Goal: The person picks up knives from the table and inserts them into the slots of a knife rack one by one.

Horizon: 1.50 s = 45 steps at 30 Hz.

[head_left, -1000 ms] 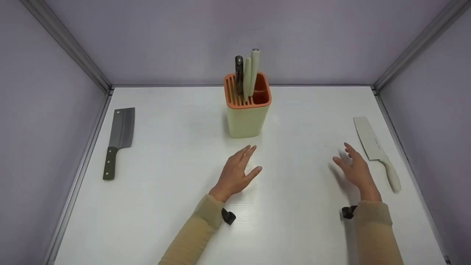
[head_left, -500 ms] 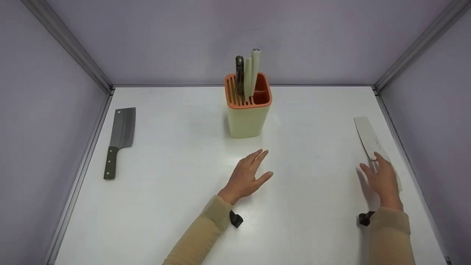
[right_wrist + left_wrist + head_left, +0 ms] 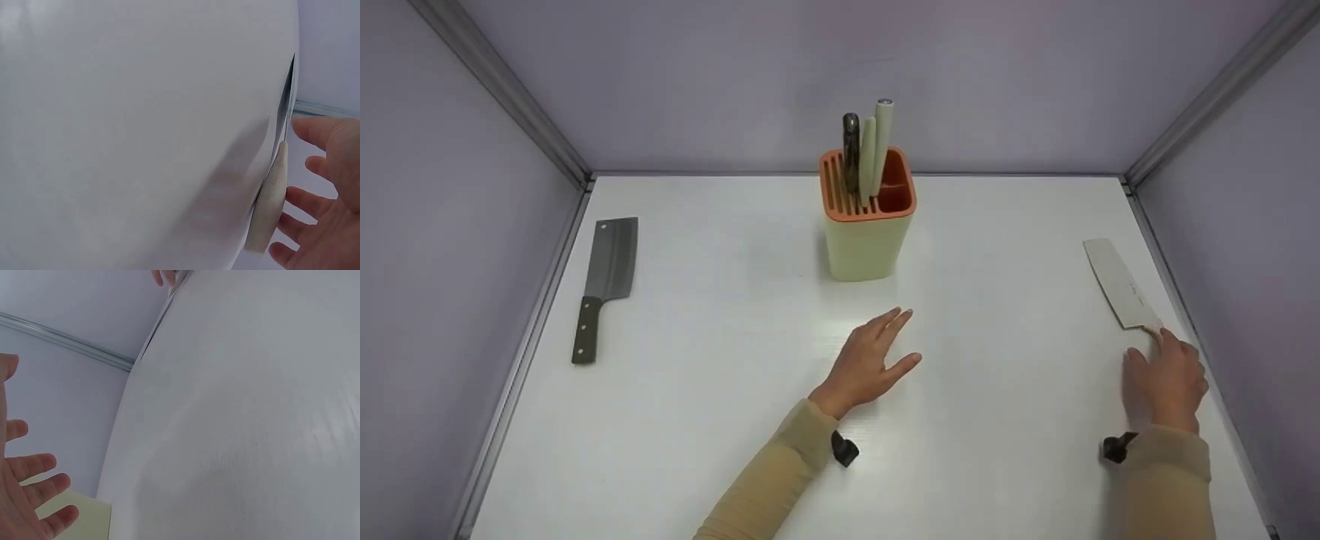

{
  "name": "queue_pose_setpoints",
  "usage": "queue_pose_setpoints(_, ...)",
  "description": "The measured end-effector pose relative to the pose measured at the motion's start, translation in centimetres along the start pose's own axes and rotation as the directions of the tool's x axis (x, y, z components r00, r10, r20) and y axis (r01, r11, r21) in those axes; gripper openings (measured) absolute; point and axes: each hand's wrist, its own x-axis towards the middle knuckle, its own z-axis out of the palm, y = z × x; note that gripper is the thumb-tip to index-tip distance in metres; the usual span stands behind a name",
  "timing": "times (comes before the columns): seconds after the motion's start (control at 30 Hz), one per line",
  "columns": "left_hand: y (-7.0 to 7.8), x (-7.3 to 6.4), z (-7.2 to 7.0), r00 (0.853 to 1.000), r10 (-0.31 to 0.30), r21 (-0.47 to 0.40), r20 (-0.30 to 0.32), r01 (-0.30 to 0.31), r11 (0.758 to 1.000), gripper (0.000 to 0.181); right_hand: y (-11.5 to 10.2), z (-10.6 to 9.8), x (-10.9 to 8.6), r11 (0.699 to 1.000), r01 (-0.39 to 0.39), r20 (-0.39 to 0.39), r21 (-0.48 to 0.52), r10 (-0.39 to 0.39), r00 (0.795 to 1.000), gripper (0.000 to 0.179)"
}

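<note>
A pale kitchen knife (image 3: 1119, 285) lies flat at the right side of the white table, blade toward the back. My right hand (image 3: 1170, 382) is over its handle, which it mostly hides in the head view. In the right wrist view, the fingers lie loosely bent beside the cream handle (image 3: 269, 208), some fingertips touching or very near it, with the thumb apart. My left hand (image 3: 864, 367) hovers with spread fingers in front of the knife block (image 3: 861, 247), holding nothing. The cream block has an orange slotted top with dark and pale handles standing in it.
A cleaver (image 3: 611, 259) with a dark riveted handle lies on the left side of the table (image 3: 720, 315). Grey-lilac walls (image 3: 705, 82) enclose the table at the back and both sides.
My right hand has moved right and down onto the pale knife's handle. The left hand has drifted slightly right and toward me. The knives and block stay in place.
</note>
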Motion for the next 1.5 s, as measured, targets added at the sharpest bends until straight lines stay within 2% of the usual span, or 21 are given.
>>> queue_pose_setpoints(0.2, 0.2, 0.1, 0.2, 1.0, -0.004, -0.009, 0.006, 0.004, 1.0, 0.066, -0.1, 0.0, -0.5, 0.999, -0.03, 0.043, 0.023, 0.029, 0.999, 0.069)
queue_pose_setpoints(0.5, 0.7, 0.2, 0.4, 1.0, -0.007, -0.015, 0.029, 0.007, 1.0, 0.066, -0.8, 0.3, -0.3, 0.99, 0.103, 0.08, -0.092, -0.096, 0.992, 0.055)
queue_pose_setpoints(0.7, 0.6, 0.2, 0.6, 1.0, 0.01, -0.015, 0.007, -0.01, 1.0, 0.065, -1.4, 0.4, 0.1, 0.985, 0.123, 0.141, -0.124, -0.106, 0.984, 0.051)
queue_pose_setpoints(0.93, 0.6, 0.2, 0.6, 1.0, 0.005, -0.021, 0.011, -0.005, 1.0, 0.064, -3.3, 0.9, 0.0, 0.99, 0.106, 0.195, -0.089, -0.087, 0.977, 0.053)
queue_pose_setpoints(1.13, 0.6, 0.2, 0.6, 1.0, 0.001, -0.027, 0.022, 0.0, 1.0, 0.065, -5.6, 2.3, -0.3, 0.98, 0.175, 0.233, -0.09, -0.15, 0.961, 0.053)
queue_pose_setpoints(1.4, 0.4, 0.2, 0.5, 1.0, 0.013, -0.022, 0.024, -0.013, 1.0, 0.064, -8.1, 3.9, -0.3, 0.976, 0.216, 0.24, -0.021, -0.205, 0.949, 0.05)
queue_pose_setpoints(1.5, 0.2, 0.2, 0.5, 1.0, 0.012, -0.028, 0.026, -0.011, 1.0, 0.064, -8.5, 4.3, -0.2, 0.968, 0.251, 0.248, 0.009, -0.246, 0.937, 0.048)
